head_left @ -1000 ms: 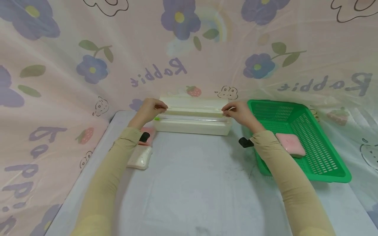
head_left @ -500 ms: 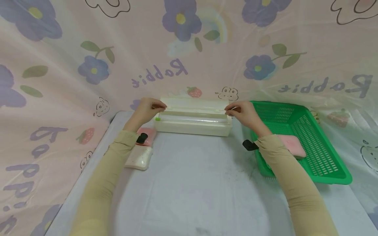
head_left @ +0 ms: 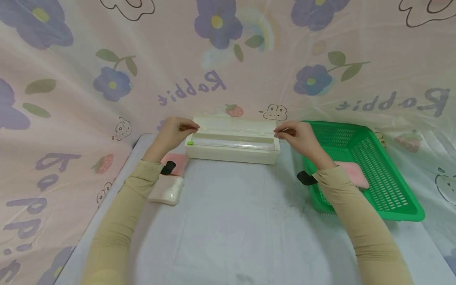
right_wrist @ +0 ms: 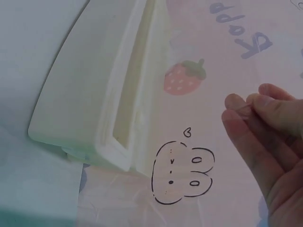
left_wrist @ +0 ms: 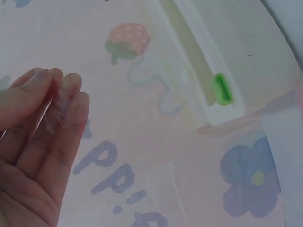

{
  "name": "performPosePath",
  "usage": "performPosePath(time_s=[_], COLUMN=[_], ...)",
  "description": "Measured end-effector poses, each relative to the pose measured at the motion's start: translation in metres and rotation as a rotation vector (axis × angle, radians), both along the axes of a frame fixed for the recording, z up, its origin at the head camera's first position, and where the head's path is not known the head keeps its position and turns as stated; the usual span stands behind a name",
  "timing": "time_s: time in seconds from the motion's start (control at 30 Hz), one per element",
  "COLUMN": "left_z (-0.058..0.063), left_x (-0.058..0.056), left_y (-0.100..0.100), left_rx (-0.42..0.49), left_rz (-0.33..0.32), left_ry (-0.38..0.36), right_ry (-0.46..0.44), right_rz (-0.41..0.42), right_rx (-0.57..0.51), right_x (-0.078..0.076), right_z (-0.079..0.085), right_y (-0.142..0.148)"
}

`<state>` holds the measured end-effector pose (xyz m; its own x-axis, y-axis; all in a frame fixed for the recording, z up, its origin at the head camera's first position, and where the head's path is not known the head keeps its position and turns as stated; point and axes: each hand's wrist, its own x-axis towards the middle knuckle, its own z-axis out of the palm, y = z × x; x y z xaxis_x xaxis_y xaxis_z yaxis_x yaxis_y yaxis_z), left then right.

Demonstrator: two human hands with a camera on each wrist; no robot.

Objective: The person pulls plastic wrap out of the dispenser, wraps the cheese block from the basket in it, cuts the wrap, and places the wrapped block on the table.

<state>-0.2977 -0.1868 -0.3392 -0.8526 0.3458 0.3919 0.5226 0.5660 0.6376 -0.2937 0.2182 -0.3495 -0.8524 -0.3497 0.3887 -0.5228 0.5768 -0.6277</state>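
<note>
Left hand (head_left: 171, 136) and right hand (head_left: 302, 139) each pinch clear film (left_wrist: 59, 111) near either end of the box (head_left: 231, 155) at centre frame, the step seemingly being to draw it out, with the next move likely calling for level, even tension on both sides

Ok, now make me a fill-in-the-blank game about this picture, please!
1. The plastic basket is coloured ____.
2. The lid of the long box is not closed but ____.
3. See-through film is pinched between the left fingers and the left ____.
4. Counting the one in the basket, you can see ____ pink blocks.

Missing words: green; open; thumb; two.
</note>
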Motion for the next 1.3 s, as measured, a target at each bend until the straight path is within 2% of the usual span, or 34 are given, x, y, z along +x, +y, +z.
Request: performPosePath(time_s=[0.17, 0.5, 0.87, 1.07, 1.3], left_z=[0.003, 0.011, 0.018, 0.023, 0.028], left_x=[0.006, 0.023, 0.040, 0.051, 0.063], left_y=[-0.003, -0.007, -0.013, -0.014, -0.016], left_rx=[0.027, 0.015, 0.017, 0.039, 0.025], left_rz=[-0.011, -0.030, -0.065, -0.071, -0.035], left_ry=[-0.004, 0.033, 0.178, 0.177, 0.162], right_ry=[0.053, 0.185, 0.258, 0.312, 0.381], right_rz=[0.033, 0.075, 0.088, 0.094, 0.109], right_rx=[-0.023, -0.004, 0.008, 0.013, 0.021], right_x=[0.006, 0.025, 0.042, 0.053, 0.064], right_z=[0.002, 0.008, 0.018, 0.023, 0.026], right_y=[0.001, 0.001, -0.001, -0.001, -0.001])
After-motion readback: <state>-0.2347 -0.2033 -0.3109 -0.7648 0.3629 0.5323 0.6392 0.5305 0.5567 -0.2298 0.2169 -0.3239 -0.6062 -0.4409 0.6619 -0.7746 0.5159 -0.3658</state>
